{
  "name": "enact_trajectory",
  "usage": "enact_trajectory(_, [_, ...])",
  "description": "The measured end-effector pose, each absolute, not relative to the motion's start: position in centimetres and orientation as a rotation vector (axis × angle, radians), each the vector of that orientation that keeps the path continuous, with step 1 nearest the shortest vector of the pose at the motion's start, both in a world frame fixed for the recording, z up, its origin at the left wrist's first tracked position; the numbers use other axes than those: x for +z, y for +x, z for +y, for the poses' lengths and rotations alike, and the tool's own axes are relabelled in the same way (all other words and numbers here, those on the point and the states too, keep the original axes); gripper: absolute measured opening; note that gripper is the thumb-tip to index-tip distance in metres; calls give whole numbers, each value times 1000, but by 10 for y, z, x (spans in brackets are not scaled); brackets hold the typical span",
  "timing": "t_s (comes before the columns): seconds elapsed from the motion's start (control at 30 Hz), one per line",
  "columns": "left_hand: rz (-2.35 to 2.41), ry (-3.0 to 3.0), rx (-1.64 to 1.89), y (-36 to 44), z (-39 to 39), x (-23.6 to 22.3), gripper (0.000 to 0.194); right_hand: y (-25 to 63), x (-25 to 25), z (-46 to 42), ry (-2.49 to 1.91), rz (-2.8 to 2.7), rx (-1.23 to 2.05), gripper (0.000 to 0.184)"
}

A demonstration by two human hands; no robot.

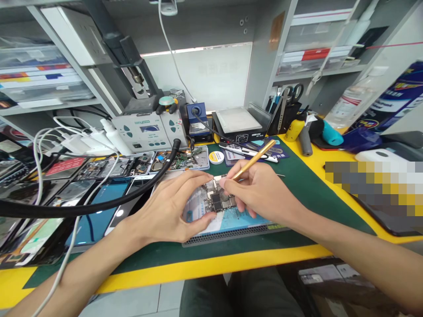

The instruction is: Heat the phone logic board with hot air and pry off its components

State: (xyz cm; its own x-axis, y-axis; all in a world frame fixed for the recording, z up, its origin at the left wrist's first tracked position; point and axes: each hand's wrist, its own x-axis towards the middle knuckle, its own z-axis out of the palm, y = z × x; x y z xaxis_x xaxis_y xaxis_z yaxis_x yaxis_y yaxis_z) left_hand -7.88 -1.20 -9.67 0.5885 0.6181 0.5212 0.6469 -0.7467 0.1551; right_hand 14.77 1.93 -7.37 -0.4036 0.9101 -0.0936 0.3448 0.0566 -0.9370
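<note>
A phone circuit board [217, 202] with dark chips and silver shields lies on a blue and white printed pad [244, 219]. My left hand [167, 207] spans the board from its left side, with thumb and fingertips against its near and far edges. In my right hand [267, 189] is a gold pen-shaped tool [253, 160], pinched close to its lower end and slanting up to the right. The tool's working tip is hidden behind my fingers, so I cannot tell whether it touches the board.
A black hose [145, 193] and white cable cross the left side. Phones and a blue panel [107, 207] lie there. Behind are a parts tray [185, 159], soldering station [150, 130], round tin [216, 157] and heating plate [236, 119]. Bottles [353, 99] stand right.
</note>
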Motion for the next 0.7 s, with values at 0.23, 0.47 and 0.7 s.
enact_trajectory(0.23, [-1099, -2753, -872, -79, -12, -97, 63, 147, -73, 19, -1273, -1775, 1346, 11])
enact_trajectory(0.47, [-1100, -2753, -874, -79, -12, -97, 63, 149, -71, 17, -1276, -1773, 1336, 9])
enact_trajectory(0.7, [-1099, -2745, -884, -79, -11, -98, 63, 147, -73, 18, -1289, -1761, 1335, 9])
